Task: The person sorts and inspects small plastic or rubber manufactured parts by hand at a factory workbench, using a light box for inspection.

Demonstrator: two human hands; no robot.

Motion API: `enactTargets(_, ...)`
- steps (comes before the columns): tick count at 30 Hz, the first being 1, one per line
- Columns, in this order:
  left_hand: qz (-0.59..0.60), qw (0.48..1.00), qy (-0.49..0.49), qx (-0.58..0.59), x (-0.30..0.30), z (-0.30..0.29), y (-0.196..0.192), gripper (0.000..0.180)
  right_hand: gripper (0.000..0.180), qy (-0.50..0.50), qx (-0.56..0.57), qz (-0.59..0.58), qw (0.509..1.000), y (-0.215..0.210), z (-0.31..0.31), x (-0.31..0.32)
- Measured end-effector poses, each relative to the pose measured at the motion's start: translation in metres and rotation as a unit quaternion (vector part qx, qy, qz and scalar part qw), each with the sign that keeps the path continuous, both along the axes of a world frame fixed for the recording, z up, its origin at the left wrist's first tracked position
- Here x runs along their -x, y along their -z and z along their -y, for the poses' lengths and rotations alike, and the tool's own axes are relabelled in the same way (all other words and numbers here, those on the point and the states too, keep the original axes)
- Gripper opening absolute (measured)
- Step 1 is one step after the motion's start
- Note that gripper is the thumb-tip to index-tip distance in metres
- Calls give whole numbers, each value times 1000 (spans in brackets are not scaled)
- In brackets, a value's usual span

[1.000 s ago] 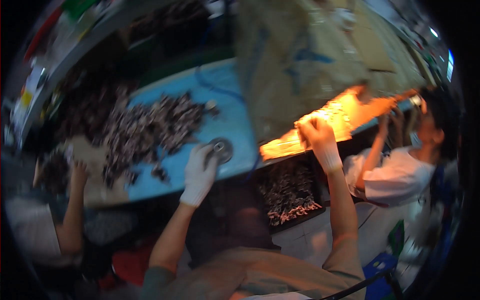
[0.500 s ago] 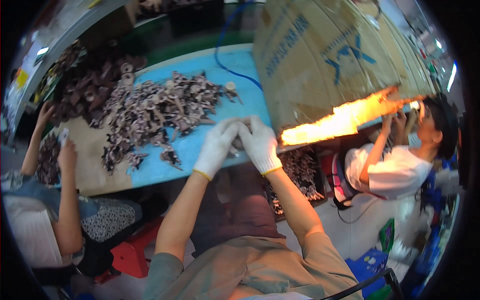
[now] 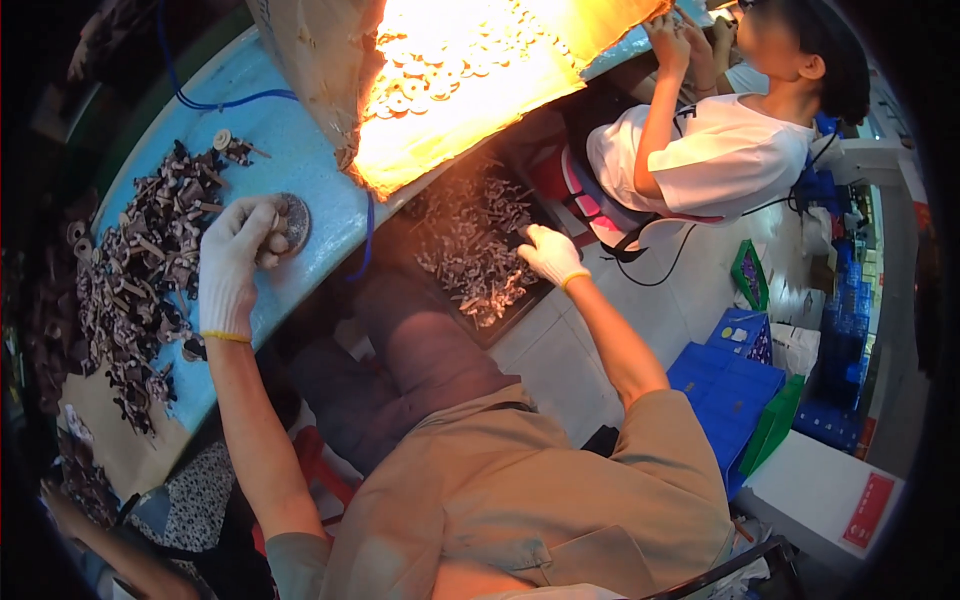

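Note:
My left hand (image 3: 238, 245), in a white glove with a yellow cuff edge, grips a round grey disc (image 3: 296, 224) with a speckled face and holds it over the blue tabletop (image 3: 325, 200). Just left of it lies a heap of small brown and pinkish parts (image 3: 140, 270), some with round ends. My right hand (image 3: 550, 256), gloved the same way, reaches out at the side of a dark crate (image 3: 500, 335) below the table. Its fingers look parted and nothing shows in them. Inside the crate are many similar small parts (image 3: 470, 240).
A cardboard box (image 3: 320, 60), its opening brightly lit, stands on the table with pale round pieces (image 3: 430, 75) inside. A blue cable (image 3: 235, 100) runs beside it. One co-worker (image 3: 700, 150) sits to the right; another's arm (image 3: 120, 545) shows lower left. Blue bins (image 3: 725, 385) stand right.
My hands, together at the table edge before, are now apart. The left has moved left with the disc; the right has gone down to the crate. The view has swung right.

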State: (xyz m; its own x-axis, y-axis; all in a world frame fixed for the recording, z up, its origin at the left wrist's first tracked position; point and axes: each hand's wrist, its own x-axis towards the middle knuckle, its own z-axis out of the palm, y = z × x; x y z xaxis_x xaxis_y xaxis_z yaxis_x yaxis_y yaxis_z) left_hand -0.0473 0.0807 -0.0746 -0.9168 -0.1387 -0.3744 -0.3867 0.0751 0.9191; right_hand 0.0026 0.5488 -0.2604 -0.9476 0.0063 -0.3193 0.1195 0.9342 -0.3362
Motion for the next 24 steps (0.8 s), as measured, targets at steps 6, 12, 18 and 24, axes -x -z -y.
enactTargets(6, -12, 999, -30, -12, -13, -13, -6, 30, 39, -276, -169, 99, 941, 42, 12, 7)
enactTargets(12, -27, 999, -28, 10, -18, -9, -7, 35, 43, -266, -52, 83, 959, 42, -9, 14)
enactTargets(18, -31, 999, -32, -29, -13, -6, -2, 41, 43, -295, -75, 84, 949, 33, 7, 18)
enactTargets(24, -61, 998, -13, 4, -27, -1, -14, 54, 54, -317, -108, 83, 939, 49, 10, 17)
